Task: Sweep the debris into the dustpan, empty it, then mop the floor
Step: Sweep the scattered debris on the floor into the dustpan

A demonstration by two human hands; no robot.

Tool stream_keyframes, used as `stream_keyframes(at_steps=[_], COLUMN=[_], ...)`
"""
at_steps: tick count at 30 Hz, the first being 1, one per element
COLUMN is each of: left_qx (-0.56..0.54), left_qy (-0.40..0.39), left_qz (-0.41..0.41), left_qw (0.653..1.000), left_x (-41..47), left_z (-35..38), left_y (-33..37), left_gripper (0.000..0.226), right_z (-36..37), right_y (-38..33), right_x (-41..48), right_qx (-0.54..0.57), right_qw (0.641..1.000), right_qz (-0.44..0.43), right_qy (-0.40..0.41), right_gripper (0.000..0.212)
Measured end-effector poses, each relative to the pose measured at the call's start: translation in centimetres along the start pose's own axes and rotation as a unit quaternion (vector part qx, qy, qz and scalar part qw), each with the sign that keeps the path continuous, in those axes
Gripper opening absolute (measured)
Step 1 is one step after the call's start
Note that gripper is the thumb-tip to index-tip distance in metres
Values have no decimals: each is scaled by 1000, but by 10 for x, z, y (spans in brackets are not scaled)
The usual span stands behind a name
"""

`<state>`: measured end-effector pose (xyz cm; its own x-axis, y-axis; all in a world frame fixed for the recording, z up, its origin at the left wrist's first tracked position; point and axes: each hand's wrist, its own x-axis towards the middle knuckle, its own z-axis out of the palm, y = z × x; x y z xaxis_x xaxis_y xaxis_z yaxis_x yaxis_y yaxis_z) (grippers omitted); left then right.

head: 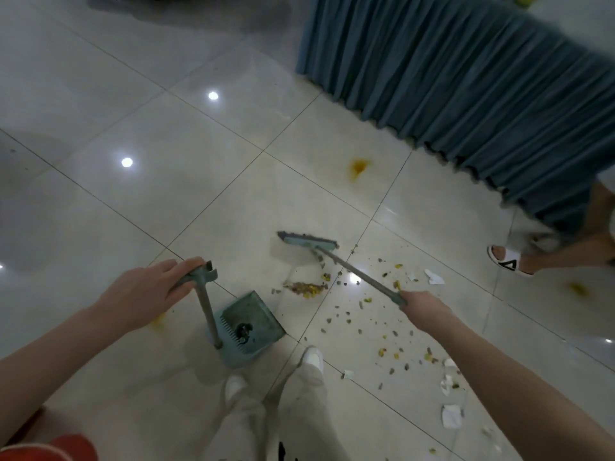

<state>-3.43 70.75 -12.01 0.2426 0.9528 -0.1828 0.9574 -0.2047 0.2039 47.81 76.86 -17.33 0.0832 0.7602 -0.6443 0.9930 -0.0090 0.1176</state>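
Note:
My left hand [149, 287] grips the top of the long handle of a teal dustpan [256, 322], which stands on the tiled floor just ahead of my feet with a little dark debris inside. My right hand [421, 307] holds the shaft of a broom [307, 242]. Its teal head rests on the floor beyond the dustpan. A small pile of brown and yellow debris [304, 289] lies between broom head and dustpan. More crumbs and white paper scraps [451, 415] are scattered to the right.
A table with a pleated blue skirt [466, 84] fills the upper right. Another person's sandalled foot [509, 261] stands at the right, near the debris. Yellow stains [358, 166] mark the tiles. My own white shoes [312, 357] are close behind the dustpan.

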Motion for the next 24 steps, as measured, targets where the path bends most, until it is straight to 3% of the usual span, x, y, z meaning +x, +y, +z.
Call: stream_keyframes(at_steps=[6,11,15,20,24], left_qx=[-5,1,2,27,37], left_qy=[-48,3,6,-46,-34], left_qz=[-42,-4,24,14,57], left_qw=[998,1000,1000,998,997], left_x=[32,59,75,85,79], left_z=[10,18,20,14,9], left_y=[31,48,63,79,86], left_gripper=[48,52,52,47,45], right_z=[-19,-12,15,57,82], right_y=[-8,1,18,35,37], right_x=[82,115,90,29,-36], right_qx=[50,37,62,83,71], right_qw=[997,998,998,996,994], right_qz=[50,54,14,8,25], right_qy=[7,-10,-25,-41,-83], right_gripper=[20,24,19,20,21])
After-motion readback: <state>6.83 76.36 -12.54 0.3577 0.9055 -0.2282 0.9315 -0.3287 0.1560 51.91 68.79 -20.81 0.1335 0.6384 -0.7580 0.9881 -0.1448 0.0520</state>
